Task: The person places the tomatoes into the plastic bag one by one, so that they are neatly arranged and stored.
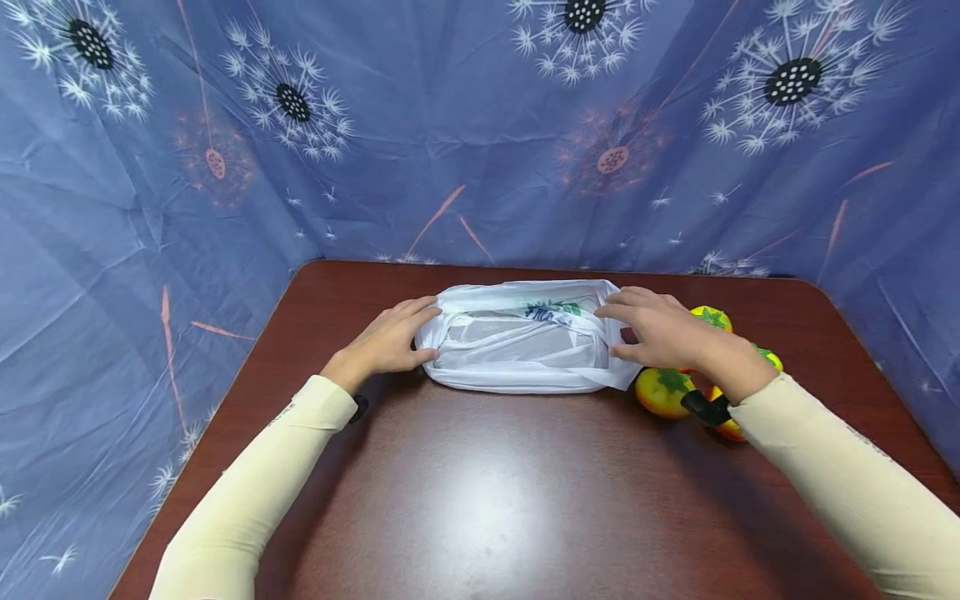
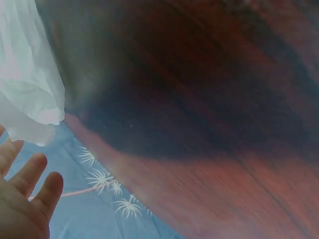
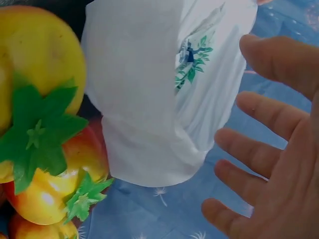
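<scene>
Nearest you, your cream sleeves (image 1: 255,483) reach in over the glossy reddish-brown surface (image 1: 480,467). Under your right wrist, beside a black strap (image 1: 705,408), cluster several yellow-and-red persimmon-like fruits (image 1: 662,398) with green calyxes. Farther in, your left hand (image 1: 386,335) and right hand (image 1: 660,329) flank a white plastic bag (image 1: 517,377), fingers spread and gripping nothing; you can't tell whether the fingertips touch it. The bag sits toward the surface's far edge, its mouth open upward, a green-and-blue print (image 1: 555,313) on its far inner side. Beyond hangs your blue dandelion-patterned cloth (image 1: 427,125).
</scene>
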### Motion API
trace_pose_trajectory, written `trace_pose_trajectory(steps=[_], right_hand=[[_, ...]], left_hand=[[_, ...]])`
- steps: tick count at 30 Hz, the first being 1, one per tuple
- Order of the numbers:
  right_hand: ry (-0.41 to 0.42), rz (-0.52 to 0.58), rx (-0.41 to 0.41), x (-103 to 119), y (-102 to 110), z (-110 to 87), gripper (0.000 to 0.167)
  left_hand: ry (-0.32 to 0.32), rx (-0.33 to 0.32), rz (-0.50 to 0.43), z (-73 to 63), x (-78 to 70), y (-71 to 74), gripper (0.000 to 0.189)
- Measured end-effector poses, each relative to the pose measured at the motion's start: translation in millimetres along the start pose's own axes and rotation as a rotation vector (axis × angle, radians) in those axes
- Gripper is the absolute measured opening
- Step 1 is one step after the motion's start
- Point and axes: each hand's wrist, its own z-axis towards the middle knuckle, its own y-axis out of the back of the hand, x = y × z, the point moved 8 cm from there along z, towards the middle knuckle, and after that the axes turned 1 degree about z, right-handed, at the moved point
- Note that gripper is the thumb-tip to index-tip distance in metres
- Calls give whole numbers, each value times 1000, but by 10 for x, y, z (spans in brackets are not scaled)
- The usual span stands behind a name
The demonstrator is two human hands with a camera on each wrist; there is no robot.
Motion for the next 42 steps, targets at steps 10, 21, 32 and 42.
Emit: trace_pose_trajectory(steps=[10, 21, 32, 42], right_hand=[[-2, -47, 56, -4, -198, 175, 55], [-27, 4, 29, -67, -55, 48, 54], [-80, 80, -79, -285, 199, -329, 60], [-142, 121, -106, -438, 311, -589, 61]], left_hand=[[-14, 42, 0, 69, -13, -35, 73], [-29, -3, -27, 46, 12, -43, 74], [-57, -36, -3, 29, 51, -46, 78], [-51, -24, -11, -4, 40, -44, 78]])
